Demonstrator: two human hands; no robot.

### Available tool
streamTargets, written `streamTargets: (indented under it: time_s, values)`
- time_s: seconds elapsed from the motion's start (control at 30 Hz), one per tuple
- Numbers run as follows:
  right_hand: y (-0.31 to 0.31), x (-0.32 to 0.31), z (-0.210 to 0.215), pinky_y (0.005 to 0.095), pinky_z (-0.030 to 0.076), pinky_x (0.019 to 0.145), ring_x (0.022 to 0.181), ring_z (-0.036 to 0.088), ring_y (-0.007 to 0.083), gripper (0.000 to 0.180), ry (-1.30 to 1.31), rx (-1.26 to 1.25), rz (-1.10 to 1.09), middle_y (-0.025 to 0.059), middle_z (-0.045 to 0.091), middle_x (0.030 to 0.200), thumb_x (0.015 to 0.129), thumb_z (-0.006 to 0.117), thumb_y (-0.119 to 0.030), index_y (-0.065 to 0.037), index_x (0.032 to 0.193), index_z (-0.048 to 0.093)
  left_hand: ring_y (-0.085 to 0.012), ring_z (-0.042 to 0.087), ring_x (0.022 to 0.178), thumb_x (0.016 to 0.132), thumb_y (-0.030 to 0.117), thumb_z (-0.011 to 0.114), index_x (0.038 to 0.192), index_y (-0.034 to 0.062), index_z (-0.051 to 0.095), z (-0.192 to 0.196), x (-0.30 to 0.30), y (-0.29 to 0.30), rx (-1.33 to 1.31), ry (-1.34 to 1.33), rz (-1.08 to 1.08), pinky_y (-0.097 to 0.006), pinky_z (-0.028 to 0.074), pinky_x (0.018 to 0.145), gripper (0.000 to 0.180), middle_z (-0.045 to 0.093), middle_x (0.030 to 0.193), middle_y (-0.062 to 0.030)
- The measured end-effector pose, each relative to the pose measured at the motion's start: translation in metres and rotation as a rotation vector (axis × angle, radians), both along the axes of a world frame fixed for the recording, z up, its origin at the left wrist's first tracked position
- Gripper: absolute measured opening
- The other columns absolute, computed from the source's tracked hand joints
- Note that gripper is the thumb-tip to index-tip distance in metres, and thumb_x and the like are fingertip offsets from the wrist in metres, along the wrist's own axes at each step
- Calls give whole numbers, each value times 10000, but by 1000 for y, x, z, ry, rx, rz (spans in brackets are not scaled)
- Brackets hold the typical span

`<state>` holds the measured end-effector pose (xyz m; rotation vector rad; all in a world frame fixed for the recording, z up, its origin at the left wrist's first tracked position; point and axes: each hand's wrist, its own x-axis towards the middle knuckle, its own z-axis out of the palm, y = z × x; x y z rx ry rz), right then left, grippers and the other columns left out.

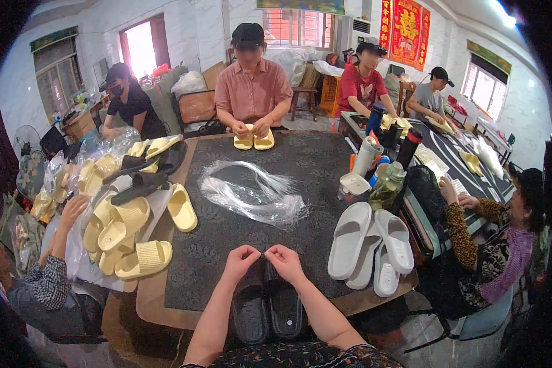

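A pair of black slippers, the left slipper and the right slipper, lies side by side at the near table edge, in front of my body. Over their far ends, my left hand and my right hand are both closed in a pinch, fingertips almost meeting. Whatever sits between the fingertips is too small to make out. Farther out, a loose looped bundle of clear plastic strands rests on the dark tabletop.
Yellow and black slippers are heaped at left, one yellow slipper beside them. White slippers stand at right, near bottles and a jar. Across the table, a person handles yellow slippers; other people sit around.
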<state>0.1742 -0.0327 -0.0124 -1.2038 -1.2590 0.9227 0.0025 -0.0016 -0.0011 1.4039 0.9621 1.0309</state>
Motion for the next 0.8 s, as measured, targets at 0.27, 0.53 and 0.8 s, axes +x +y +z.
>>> streamTargets:
  time_s: [0.27, 0.53, 0.8]
  values:
    - [-13, 9, 58, 264, 409, 801, 838, 504, 126, 529, -121, 478, -313, 34, 534, 890, 836, 637, -63, -8, 1322, 434, -39, 508, 694, 841, 151, 681, 854, 19, 632, 2, 2, 2, -58, 22, -14, -205, 412, 633, 141, 591, 736, 44]
    - [-17, 44, 357, 207, 405, 681, 700, 465, 74, 745, 150, 993, -172, 28, 494, 763, 876, 544, -61, 63, 1457, 93, -34, 513, 714, 848, 132, 667, 840, 39, 638, -4, -6, 3, 26, -3, 17, -194, 414, 665, 98, 585, 753, 53]
    - [-33, 51, 342, 231, 432, 675, 709, 534, 109, 370, 149, 777, -81, 50, 569, 781, 863, 552, -113, 23, 1206, 531, -30, 493, 684, 848, 141, 675, 831, 31, 634, -10, -5, 7, -27, -50, 19, -202, 398, 628, 118, 579, 726, 57]
